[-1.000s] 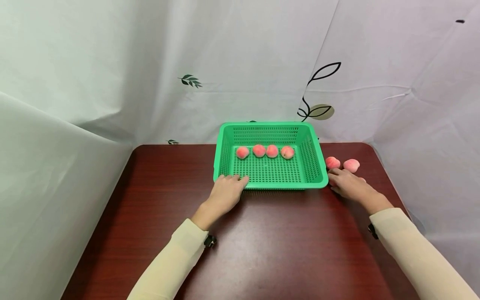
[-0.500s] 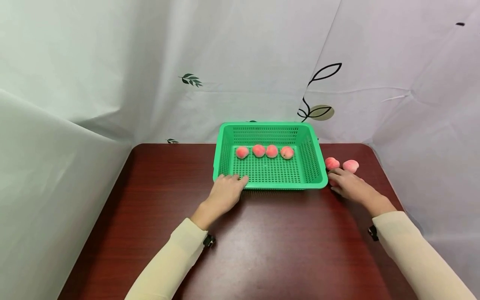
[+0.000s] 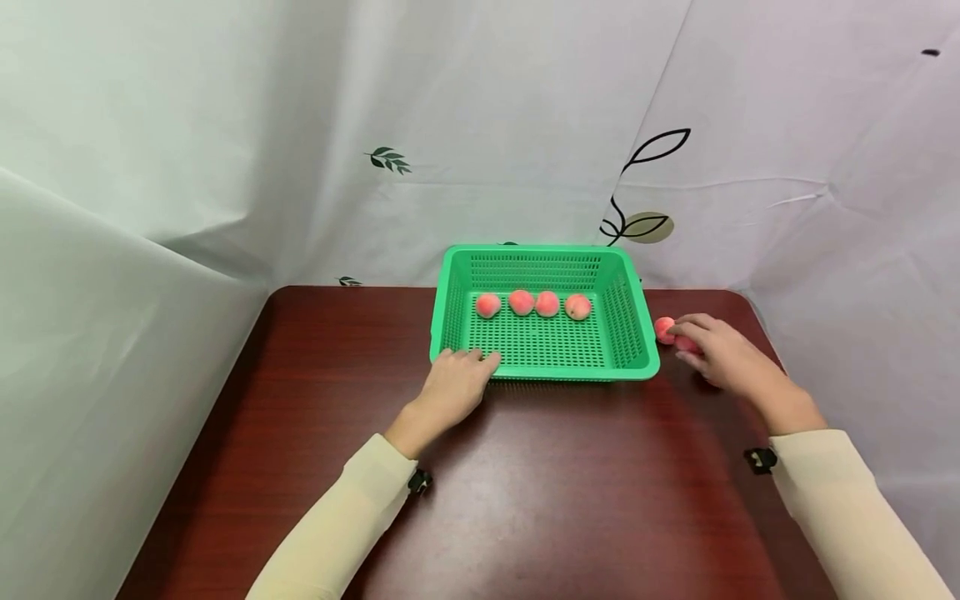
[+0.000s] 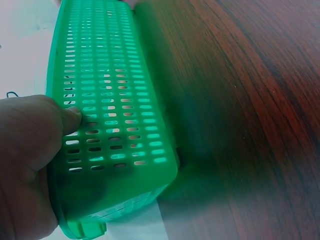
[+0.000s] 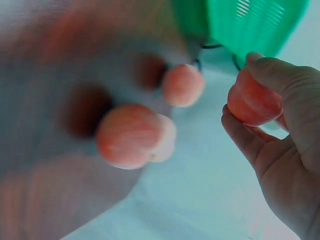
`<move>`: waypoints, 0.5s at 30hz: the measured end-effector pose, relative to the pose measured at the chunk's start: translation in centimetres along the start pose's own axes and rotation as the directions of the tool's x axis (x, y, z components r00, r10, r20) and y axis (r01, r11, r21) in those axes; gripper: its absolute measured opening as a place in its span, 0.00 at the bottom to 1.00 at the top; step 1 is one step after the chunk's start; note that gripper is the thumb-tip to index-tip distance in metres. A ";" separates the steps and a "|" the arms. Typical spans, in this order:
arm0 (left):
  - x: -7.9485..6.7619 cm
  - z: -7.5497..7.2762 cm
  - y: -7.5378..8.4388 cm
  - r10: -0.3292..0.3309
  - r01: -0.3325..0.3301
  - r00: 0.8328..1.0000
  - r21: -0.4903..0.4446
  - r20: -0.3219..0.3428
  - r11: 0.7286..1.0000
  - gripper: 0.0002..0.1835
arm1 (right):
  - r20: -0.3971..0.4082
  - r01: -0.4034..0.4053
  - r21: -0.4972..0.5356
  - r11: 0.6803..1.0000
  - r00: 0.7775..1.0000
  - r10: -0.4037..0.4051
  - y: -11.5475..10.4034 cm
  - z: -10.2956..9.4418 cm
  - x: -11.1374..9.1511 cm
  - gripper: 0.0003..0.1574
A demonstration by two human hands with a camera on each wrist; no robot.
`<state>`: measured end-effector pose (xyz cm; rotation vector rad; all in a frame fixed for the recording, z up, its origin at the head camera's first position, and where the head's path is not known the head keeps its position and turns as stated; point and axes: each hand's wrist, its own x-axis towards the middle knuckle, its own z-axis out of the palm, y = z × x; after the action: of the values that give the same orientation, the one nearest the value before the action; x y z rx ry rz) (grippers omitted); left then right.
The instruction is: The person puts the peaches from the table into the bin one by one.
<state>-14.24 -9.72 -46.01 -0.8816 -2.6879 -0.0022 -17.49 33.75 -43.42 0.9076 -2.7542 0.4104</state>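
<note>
A green plastic basket (image 3: pixel 546 372) stands on the table with several peaches (image 3: pixel 521 302) lined up along its far side. My left hand (image 3: pixel 454 385) grips the basket's near rim at the left; in the left wrist view the thumb (image 4: pixel 72 120) lies against the slotted outer wall. To the right of the basket, my right hand (image 3: pixel 723 354) pinches a peach (image 5: pixel 254 100) between thumb and fingers, raised above the table. Beneath it, the right wrist view shows a loose peach (image 5: pixel 182 85), a nearer one (image 5: pixel 129 136), and another (image 5: pixel 165 138) partly hidden behind that.
The dark red wooden table (image 3: pixel 525 483) runs back to a pale cloth curtain (image 3: pixel 480 125), which also hangs at the left and right sides. The basket's back stands close to the curtain.
My right hand has lifted a peach off the table and moved slightly to the right and up with it. The left hand keeps its grip on the basket, which stays put.
</note>
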 end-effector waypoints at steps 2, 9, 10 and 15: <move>0.0 -0.1 0.1 0.004 -0.004 1.000 0.004 -0.002 1.000 0.09 | -0.036 0.012 -0.006 1.000 0.999 -0.012 -0.2 -0.6 0.3 0.27; 0.0 0.2 0.1 0.013 -0.012 0.999 0.021 -0.037 1.000 0.09 | -0.093 0.053 -0.016 0.998 0.994 -0.054 -1.4 -1.9 1.8 0.27; 0.0 0.1 0.1 0.014 -0.013 0.999 0.023 -0.044 1.000 0.09 | -0.091 0.052 -0.010 0.999 0.994 -0.053 -1.6 -1.9 2.1 0.26; 0.0 -0.1 0.0 0.021 -0.019 0.998 0.030 -0.066 0.999 0.10 | -0.101 0.067 0.010 0.998 0.993 -0.065 -2.5 -1.7 3.4 0.25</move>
<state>-14.25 -9.68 -45.95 -0.8834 -2.6109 0.0115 -18.43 30.49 -40.38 0.9514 -2.6263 0.4506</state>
